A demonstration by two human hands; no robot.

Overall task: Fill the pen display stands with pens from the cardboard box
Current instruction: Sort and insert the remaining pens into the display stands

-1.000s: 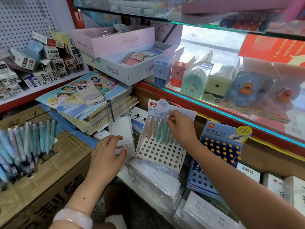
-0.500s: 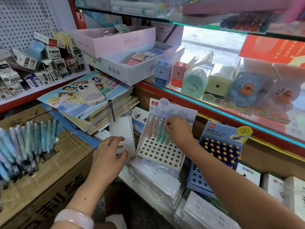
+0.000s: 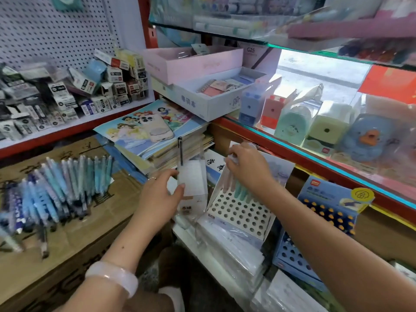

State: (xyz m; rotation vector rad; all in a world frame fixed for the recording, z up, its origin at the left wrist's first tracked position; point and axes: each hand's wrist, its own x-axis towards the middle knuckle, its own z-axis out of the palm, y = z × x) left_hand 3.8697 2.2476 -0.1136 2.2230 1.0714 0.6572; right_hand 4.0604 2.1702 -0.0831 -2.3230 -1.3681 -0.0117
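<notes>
Your pens (image 3: 67, 185) look glossy plastic, lying on matt brown cardboard box (image 3: 94, 224); the display stand (image 3: 238, 212) is smooth printed card, beside crinkled clear plastic sleeves (image 3: 229, 248).

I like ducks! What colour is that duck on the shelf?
The duck is blue with an orange beak, seen in the head view.

Front holes of the white stand (image 3: 238, 213) seem unobstructed.

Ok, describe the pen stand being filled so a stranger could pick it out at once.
Below the red-edged glass shelf, two tilted stands sit side by side. The white pen stand is the one nearer the cardboard box, under the right hand. Only its back row holds pastel pens; its neighbour, the blue stand, holds orange-tipped ones.
</notes>
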